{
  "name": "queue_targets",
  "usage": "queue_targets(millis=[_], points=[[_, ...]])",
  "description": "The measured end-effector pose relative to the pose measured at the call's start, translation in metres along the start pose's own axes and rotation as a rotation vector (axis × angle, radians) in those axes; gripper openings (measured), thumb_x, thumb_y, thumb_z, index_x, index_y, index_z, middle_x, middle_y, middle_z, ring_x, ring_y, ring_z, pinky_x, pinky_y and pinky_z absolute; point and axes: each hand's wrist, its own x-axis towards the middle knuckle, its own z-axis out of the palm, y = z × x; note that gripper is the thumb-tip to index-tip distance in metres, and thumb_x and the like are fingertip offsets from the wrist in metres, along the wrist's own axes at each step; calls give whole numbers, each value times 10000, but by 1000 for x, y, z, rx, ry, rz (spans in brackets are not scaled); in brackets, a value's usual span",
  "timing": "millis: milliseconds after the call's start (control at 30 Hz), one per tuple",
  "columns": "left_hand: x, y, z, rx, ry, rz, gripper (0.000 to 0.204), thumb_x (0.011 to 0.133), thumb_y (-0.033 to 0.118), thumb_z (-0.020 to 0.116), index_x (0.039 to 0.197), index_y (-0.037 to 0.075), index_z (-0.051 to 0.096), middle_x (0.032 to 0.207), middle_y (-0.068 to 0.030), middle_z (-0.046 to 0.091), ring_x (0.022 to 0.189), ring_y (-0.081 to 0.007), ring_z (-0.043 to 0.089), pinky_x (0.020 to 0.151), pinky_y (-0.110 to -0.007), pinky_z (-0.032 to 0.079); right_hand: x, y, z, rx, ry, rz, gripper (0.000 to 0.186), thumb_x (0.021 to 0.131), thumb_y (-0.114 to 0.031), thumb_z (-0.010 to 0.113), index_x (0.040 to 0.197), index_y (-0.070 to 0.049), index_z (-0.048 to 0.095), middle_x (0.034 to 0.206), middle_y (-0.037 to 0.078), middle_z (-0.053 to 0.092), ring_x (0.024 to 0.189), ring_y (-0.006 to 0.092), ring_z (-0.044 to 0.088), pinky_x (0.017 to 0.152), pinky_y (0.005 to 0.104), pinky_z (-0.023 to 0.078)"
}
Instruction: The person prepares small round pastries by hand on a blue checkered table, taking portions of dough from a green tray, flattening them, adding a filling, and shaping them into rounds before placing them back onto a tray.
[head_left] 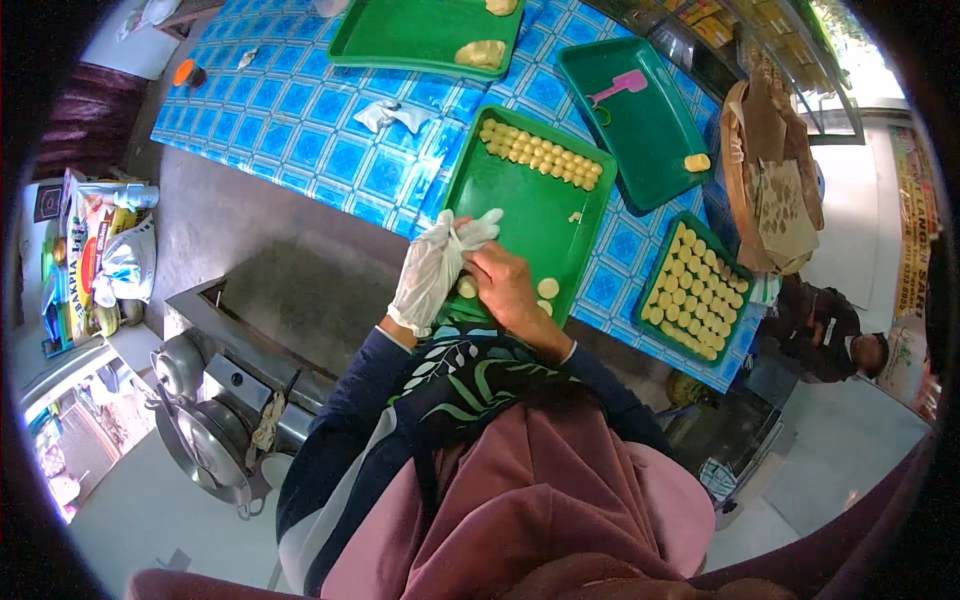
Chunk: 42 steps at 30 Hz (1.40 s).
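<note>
My left hand (428, 270) wears a loose, thin white plastic glove, its floppy fingertips sticking out above the near part of a green tray (540, 235). Against the glove's palm side, my bare right hand (508, 290) has its fingers curled and pressed together on the plastic. How the left fingers lie inside the glove is hard to make out. Small yellow dough balls (540, 155) stand in close rows at the tray's far end. Pale round dough pieces (547, 288) lie near my hands, and a small scrap (575, 216) is by the right rim.
Right of the tray, a dark green tray (650, 130) holds a pink scraper (627, 82) and a dough lump (697, 162). Nearer stands a tray of pale rounds (695, 290). Another green tray (400, 40) is at the back. Pans (215, 440) stand at lower left.
</note>
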Motion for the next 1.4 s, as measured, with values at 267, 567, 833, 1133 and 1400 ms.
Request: queue_targets(millis=[267, 567, 833, 1133, 1400], points=[[-7, 21, -28, -331, -115, -46, 236, 1064, 171, 532, 1167, -40, 509, 648, 49, 359, 515, -76, 355, 512, -259, 311, 42, 82, -15, 108, -17, 240, 83, 850, -87, 694, 901, -53, 750, 794, 126, 678, 754, 280, 684, 668, 401, 518], [-34, 24, -21, -70, 7, -66, 274, 1066, 255, 550, 1094, -15, 589, 687, 65, 429, 528, -51, 384, 505, -228, 319, 161, 130, 6, -806, 28, -583, 93, 828, -108, 632, 870, -37, 675, 854, 147, 586, 769, 322, 613, 646, 451, 479], [-51, 21, -30, 126, -63, 5, 377, 1058, 221, 559, 1342, -25, 589, 754, 110, 438, 596, 7, 375, 531, -186, 298, 181, 100, -21, 130, 64, 11, 48, 832, -35, 649, 859, -35, 690, 801, 93, 673, 676, 199, 644, 561, 326, 487], [32, -41, -16, 1909, -436, 622, 673, 847, 154, 655, 1419, -121, 431, 711, -138, 619, 602, -268, 636, 560, -397, 503, 6, 118, -20, 123, 386, 323, 118, 807, -13, 734, 917, 4, 694, 796, 128, 674, 673, 250, 623, 593, 358, 489], [71, -84, -4, 2230, -504, 767, 604, 877, 127, 591, 1417, -92, 431, 674, -40, 627, 629, -224, 657, 588, -359, 491, -24, 105, -33, -689, -99, 42, 151, 756, -11, 641, 874, 2, 733, 988, 153, 528, 973, 365, 513, 771, 474, 430]])
